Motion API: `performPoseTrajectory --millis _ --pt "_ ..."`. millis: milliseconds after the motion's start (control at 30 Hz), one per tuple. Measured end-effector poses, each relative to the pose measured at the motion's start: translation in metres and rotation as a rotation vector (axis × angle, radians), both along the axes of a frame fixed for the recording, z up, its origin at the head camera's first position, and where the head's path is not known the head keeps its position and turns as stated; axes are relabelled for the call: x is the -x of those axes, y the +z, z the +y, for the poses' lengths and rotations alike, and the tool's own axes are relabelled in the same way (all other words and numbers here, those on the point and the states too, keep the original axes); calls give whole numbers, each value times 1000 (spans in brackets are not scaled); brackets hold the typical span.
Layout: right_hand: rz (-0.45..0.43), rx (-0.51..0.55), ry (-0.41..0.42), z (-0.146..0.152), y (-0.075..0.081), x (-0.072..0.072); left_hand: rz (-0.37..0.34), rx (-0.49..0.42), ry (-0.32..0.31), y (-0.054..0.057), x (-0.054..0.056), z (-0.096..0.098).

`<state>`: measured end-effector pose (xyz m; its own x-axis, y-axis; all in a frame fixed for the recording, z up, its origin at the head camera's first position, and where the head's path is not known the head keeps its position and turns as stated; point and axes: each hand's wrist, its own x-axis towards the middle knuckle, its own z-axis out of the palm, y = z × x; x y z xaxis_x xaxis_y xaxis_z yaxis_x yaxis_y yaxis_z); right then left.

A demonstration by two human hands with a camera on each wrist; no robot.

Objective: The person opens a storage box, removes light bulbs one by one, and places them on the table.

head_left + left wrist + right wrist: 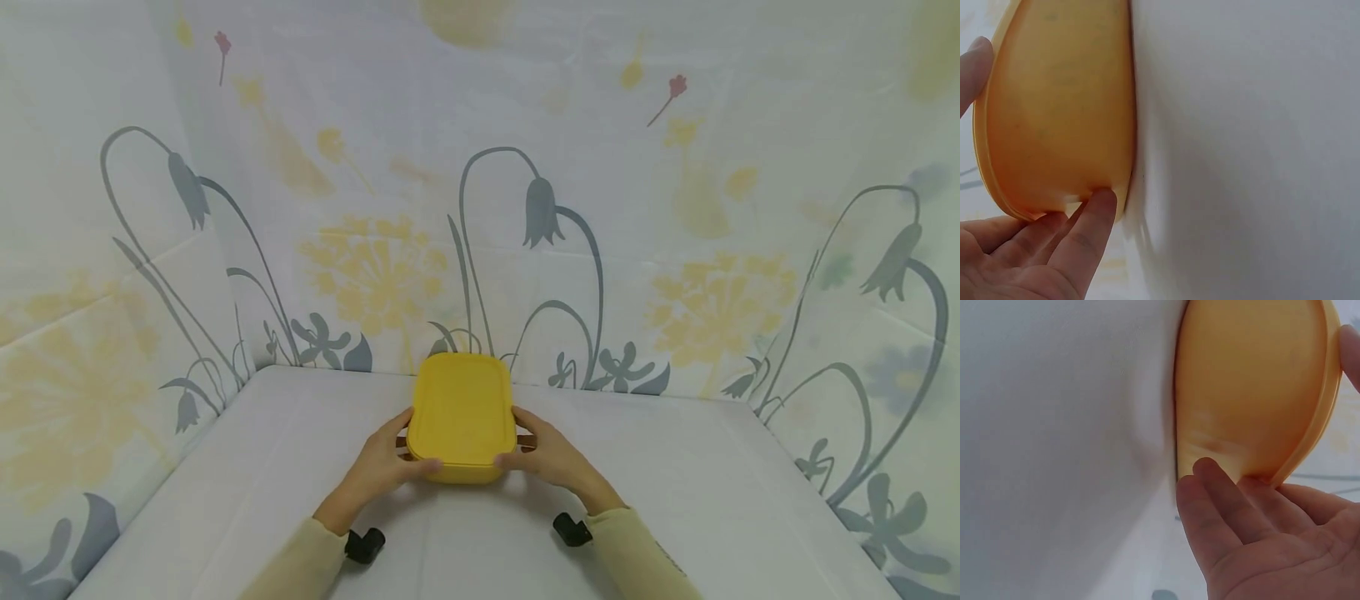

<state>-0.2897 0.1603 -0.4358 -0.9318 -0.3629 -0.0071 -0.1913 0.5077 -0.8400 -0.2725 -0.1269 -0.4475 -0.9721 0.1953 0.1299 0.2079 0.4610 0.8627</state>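
Note:
A yellow plastic food container (463, 408) with a rounded rectangular lid stands upright on the white table, lid side up. My left hand (382, 461) grips its left side, the thumb at the near left corner and the fingers along the side wall. From the opposite side my right hand (551, 454) holds it the same way, thumb at the near right corner. In the left wrist view, fingertips (1105, 199) press the container's wall (1066, 106) low down, near its base. The right wrist view has the fingers (1222, 494) spread along the wall (1241, 381), with the base against the tabletop.
The white-covered table (285, 442) runs back to a hanging cloth (420, 100) printed with grey and yellow flowers, which also closes off both sides. A black wrist-worn device (366, 546) sits at the left cuff, and another black device (572, 529) at the right.

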Motion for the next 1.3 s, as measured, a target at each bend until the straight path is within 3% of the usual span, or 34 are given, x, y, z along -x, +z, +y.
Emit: performPoseTrajectory --millis 767,1300 --pt "-17 39 4 36 1 -4 -10 2 -42 1 2 36" --pt "-7 39 28 43 3 -6 -10 -18 -110 2 3 36"
